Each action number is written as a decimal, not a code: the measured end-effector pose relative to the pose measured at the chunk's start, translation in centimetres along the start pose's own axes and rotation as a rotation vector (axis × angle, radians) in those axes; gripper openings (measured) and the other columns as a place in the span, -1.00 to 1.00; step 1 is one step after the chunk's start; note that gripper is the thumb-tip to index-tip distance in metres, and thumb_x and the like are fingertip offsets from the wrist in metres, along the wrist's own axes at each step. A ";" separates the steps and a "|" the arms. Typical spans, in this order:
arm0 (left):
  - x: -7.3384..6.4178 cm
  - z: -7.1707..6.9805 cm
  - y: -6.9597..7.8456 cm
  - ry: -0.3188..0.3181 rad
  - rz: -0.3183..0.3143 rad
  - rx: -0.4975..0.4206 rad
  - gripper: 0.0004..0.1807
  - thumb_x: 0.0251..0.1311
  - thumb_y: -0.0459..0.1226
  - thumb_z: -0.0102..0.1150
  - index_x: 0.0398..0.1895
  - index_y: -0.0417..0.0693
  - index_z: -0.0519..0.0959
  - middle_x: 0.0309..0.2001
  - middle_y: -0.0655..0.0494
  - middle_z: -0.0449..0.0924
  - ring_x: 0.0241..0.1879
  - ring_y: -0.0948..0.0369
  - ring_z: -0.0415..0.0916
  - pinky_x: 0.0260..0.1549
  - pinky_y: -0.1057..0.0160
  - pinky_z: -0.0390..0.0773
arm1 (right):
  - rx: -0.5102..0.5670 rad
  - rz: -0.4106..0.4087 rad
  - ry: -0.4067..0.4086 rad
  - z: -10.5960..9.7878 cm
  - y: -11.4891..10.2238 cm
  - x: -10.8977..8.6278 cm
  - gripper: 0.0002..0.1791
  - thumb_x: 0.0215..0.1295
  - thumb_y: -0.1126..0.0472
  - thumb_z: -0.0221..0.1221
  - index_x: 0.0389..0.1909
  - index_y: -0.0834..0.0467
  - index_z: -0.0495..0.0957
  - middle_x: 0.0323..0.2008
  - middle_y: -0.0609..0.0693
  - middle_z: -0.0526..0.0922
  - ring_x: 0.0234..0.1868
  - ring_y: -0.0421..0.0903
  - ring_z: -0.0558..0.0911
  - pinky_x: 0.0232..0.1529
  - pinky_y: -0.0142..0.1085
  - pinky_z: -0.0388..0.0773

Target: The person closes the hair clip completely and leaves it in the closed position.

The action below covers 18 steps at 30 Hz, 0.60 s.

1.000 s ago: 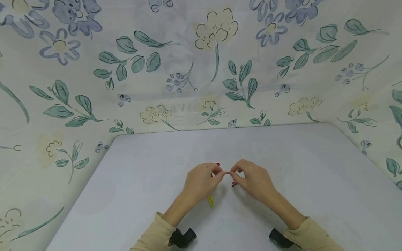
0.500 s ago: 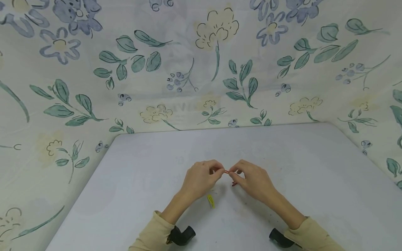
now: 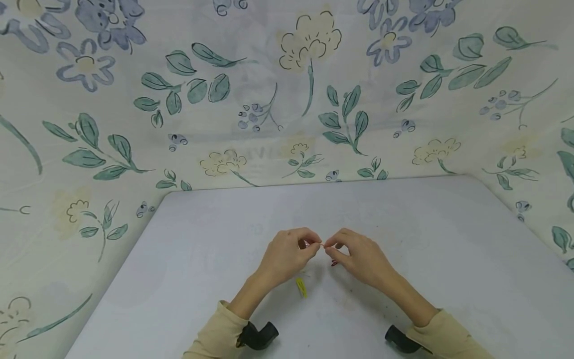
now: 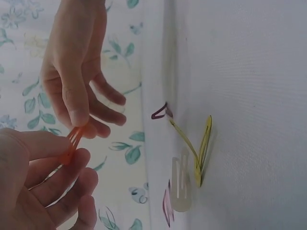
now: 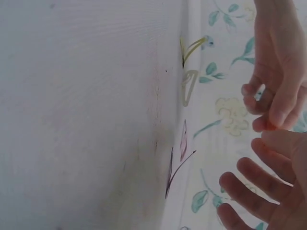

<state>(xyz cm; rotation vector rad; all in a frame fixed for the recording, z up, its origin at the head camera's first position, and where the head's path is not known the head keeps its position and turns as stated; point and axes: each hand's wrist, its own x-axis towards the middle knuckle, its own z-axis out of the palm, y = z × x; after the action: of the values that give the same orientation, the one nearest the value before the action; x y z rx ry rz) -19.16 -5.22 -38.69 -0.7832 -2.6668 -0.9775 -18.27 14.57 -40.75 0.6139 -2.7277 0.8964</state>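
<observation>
Between both hands is a small orange snap hair clip point(image 4: 72, 145), its slotted frame visible in the left wrist view. My left hand point(image 3: 286, 257) pinches one end between thumb and fingers. The thumb and index finger of my right hand point(image 3: 360, 257) pinch the other end, its remaining fingers loosely spread. Both hands are held above the table. Below them lie a yellow hair clip point(image 4: 198, 160), sprung apart, a pale beige one point(image 4: 181, 189), a pink one point(image 4: 167, 208) and a dark red one point(image 4: 160, 112). In the head view, the hands hide most of the orange clip.
A white table point(image 3: 202, 239) spreads out beneath the hands. Flower-printed cloth point(image 3: 269, 99) rises behind it and at its sides. Black wrist devices point(image 3: 262, 336) stick out from under both beige sleeves.
My left hand has shifted slightly up and its fingers have closed in around the clip. The gap between both hands has narrowed, so less of the clip shows. The yellow clip has become fully visible.
</observation>
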 end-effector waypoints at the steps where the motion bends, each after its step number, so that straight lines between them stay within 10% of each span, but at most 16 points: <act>1: 0.0 0.0 0.0 -0.003 0.000 0.006 -0.93 0.24 -0.27 0.26 -0.28 0.05 0.70 -0.37 0.27 0.68 -0.43 0.33 0.46 -0.50 0.39 0.42 | 0.002 0.000 0.001 0.0 0.0 0.0 -0.89 0.28 0.14 0.31 -0.21 0.01 0.68 -0.24 -0.20 0.63 -0.16 -0.10 0.66 -0.22 -0.22 0.55; 18: 1.0 1.0 -0.3 -0.020 0.058 0.194 -0.87 0.24 -0.24 0.28 -0.17 0.02 0.71 -0.27 0.20 0.69 -0.37 0.28 0.53 -0.47 0.42 0.45 | -0.049 -0.018 0.022 -0.2 1.6 0.9 -0.86 0.23 0.19 0.34 -0.20 0.04 0.67 -0.22 -0.10 0.66 -0.18 -0.06 0.66 -0.35 -0.30 0.51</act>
<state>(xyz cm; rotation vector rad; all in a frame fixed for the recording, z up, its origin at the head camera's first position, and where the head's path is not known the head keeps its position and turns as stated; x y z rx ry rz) -20.13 -4.35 -39.27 -0.8254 -2.6875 -0.6884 -19.81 15.54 -41.11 0.6148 -2.7112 0.8247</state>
